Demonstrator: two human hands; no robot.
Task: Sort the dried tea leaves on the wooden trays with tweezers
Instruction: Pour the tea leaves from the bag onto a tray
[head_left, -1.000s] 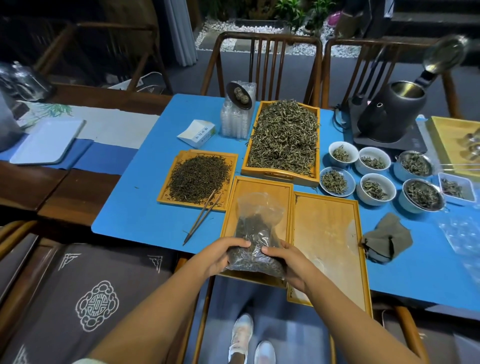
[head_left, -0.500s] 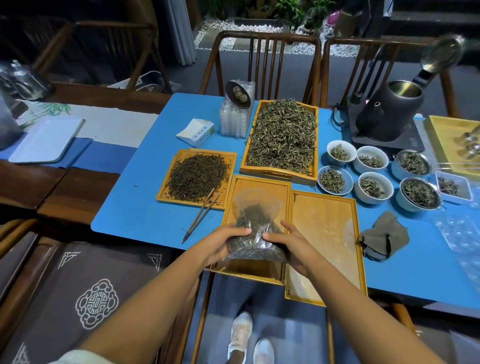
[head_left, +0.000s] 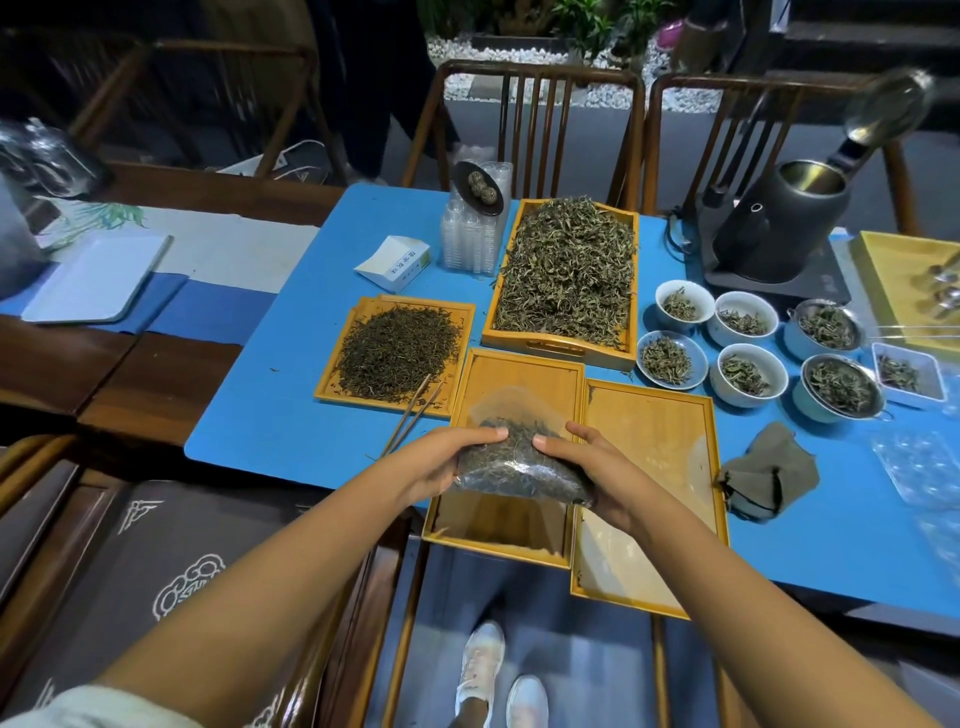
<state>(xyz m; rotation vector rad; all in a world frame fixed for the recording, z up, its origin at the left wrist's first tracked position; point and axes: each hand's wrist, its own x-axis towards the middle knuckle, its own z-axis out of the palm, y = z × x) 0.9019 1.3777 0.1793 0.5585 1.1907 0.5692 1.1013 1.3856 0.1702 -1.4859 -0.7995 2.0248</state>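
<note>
Table (head_left: 291, 415), blue-topped: carries everything we list below.

Large deep tray (head_left: 558, 345), far centre: heaped with pale green-brown dried tea leaves (head_left: 569, 270).

Two empty wooden trays, near edge, side by side and touching: the left one (head_left: 519, 374) lies under our hands; the right one (head_left: 670, 415) overhangs the table edge toward us.

Flat tray (head_left: 332, 392), left of centre: holds a mound of dark fine leaves (head_left: 397, 351).

Kettle (head_left: 779, 228), black, lid open, far right on its base.

Clear plastic bag (head_left: 514, 457) of dark tea leaves: we hold it over the left empty tray. Left hand (head_left: 441, 462) grips the bag's left end, thumb on top and fingers (head_left: 462, 480) curled underneath. Right hand (head_left: 587, 462) grips the right end the same way, thumb on top, fingers closed under the bag and mostly hidden. The two thumbs point at each other across the top of the bag, close but apart; the bag's empty upper part stands up beyond them.

Grey cloth pouch (head_left: 769, 473), right of the empty trays.

Bowls (head_left: 748, 374), six round, each with a little tea, right of the deep tray.

Small white box (head_left: 395, 262), far left of the deep tray.

Tweezers (head_left: 413, 415), bamboo: lying untouched, tips resting on the flat tray's near corner, just beside our left hand but apart from it.
</note>
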